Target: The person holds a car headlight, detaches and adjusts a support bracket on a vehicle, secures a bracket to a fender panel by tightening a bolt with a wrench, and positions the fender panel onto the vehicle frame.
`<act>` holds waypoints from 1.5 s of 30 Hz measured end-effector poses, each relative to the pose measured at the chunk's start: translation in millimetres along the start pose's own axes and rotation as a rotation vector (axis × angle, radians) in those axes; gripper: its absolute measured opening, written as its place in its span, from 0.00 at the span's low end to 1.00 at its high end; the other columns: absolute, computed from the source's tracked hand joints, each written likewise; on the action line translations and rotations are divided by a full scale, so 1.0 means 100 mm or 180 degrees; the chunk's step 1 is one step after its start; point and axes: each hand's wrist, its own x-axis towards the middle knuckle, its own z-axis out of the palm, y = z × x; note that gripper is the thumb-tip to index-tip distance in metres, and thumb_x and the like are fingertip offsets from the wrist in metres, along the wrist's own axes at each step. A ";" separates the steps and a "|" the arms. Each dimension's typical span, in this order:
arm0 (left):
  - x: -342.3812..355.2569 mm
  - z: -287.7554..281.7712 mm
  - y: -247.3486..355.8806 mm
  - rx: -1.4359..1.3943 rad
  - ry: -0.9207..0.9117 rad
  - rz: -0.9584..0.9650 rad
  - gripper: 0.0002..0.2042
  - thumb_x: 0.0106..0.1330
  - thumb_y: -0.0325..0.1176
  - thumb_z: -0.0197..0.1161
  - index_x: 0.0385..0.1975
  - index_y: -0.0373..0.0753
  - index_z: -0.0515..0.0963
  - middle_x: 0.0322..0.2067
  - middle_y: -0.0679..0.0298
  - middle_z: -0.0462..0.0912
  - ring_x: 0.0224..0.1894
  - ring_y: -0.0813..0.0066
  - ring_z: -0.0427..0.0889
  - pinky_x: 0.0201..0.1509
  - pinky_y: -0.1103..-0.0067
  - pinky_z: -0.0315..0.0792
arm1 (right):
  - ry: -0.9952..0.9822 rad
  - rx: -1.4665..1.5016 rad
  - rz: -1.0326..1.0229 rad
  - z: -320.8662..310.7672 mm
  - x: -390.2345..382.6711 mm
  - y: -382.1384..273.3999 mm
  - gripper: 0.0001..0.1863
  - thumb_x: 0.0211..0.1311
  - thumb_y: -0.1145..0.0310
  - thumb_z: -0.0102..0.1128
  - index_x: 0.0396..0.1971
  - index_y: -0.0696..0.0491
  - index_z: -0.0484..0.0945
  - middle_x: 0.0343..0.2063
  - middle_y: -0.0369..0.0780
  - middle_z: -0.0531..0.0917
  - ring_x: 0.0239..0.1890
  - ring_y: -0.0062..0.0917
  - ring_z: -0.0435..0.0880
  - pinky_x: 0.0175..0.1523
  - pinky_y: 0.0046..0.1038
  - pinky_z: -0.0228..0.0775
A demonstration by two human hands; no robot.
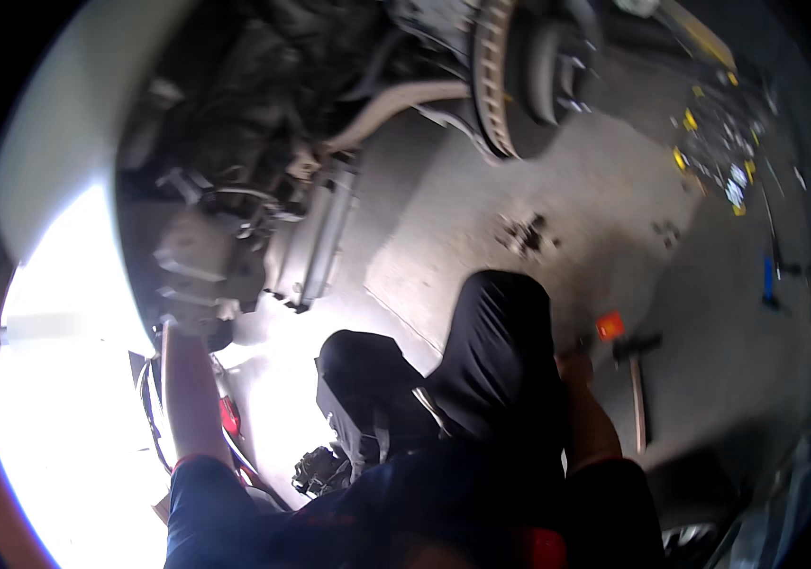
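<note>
My left hand [192, 327] reaches up to the dark underside of the car at the left, beside a pale metal part [197, 256]; its fingers are blurred and hard to make out. My right hand [575, 368] is low beside my right knee, partly hidden by it, near a small dark object. An orange item [610, 326] lies just beyond it, next to a black tool [635, 347] and a long wooden-looking bar [638, 408]. Above, a brake disc [495, 76] on its hub [543, 71] and a curved suspension arm [386, 104] show.
A tool set with yellow tags [713, 152] and a blue-handled tool [767, 280] lie on the floor [595, 190] at the right. Dark debris [527, 232] is near the middle. A red object [230, 415] and a black part [318, 470] sit low at the left.
</note>
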 end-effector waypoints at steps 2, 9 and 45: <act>0.08 -0.18 -0.02 0.0134 0.0125 0.0012 0.10 0.55 0.29 0.65 0.36 0.35 0.77 0.42 0.48 0.78 0.48 0.45 0.76 0.52 0.58 0.73 | -0.0243 0.0050 -0.0009 -0.04 0.01 -0.34 0.32 0.61 0.41 0.61 0.56 0.50 0.81 0.49 0.51 0.87 0.51 0.46 0.87 0.52 0.46 0.82; 0.06 0.04 0.10 -0.0107 0.0225 -0.0132 0.10 0.54 0.28 0.65 0.34 0.34 0.77 0.41 0.48 0.77 0.48 0.45 0.75 0.52 0.58 0.73 | 0.0952 0.0198 -0.2393 -0.69 0.29 -0.30 0.21 0.68 0.61 0.59 0.55 0.56 0.77 0.52 0.49 0.82 0.52 0.46 0.83 0.53 0.45 0.77; 0.05 0.01 -0.04 -0.0300 0.0449 -0.0099 0.12 0.53 0.35 0.67 0.38 0.43 0.81 0.46 0.65 0.76 0.47 0.63 0.76 0.49 0.66 0.74 | 0.0691 -0.1042 -0.6805 -4.89 -3.13 -6.68 0.19 0.66 0.79 0.59 0.54 0.49 0.85 0.34 0.44 0.81 0.36 0.41 0.81 0.47 0.32 0.76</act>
